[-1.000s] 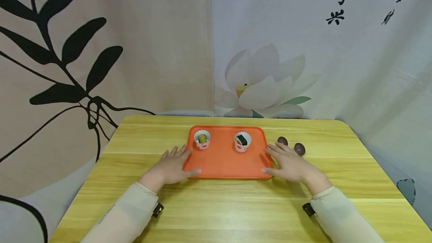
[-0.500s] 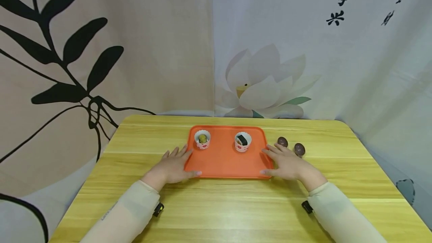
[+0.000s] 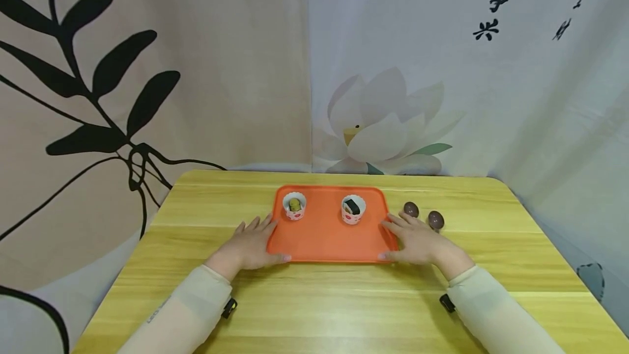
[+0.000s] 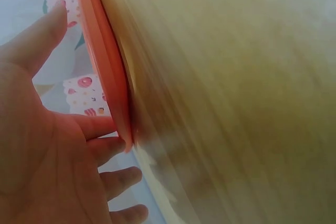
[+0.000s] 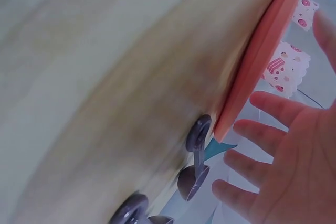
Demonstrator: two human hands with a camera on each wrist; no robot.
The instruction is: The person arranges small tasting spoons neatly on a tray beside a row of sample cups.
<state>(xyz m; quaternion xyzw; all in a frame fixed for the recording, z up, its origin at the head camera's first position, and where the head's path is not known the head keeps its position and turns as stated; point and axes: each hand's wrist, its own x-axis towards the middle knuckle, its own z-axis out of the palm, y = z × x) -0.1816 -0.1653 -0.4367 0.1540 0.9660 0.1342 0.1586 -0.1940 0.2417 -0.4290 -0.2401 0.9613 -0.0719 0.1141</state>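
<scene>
An orange tray lies on the wooden table, with a hand at each short end. My left hand is spread at the left end, fingers along the side and thumb at the front corner. In the left wrist view, two fingertips are right at the tray's rim. My right hand mirrors it at the right end, fingers spread and nearly straight. On the tray stand two patterned paper cups: the left cup holds a yellow-green piece, the right cup a black-and-white piece like sushi.
Two small dark brown stemmed cups stand beyond my right hand, one nearer the tray and one farther right. The wooden table extends in front of the tray. A printed curtain hangs behind the table's far edge.
My right hand has shifted slightly left, closer in on the tray's end. The left hand, tray and cups stay about where they were.
</scene>
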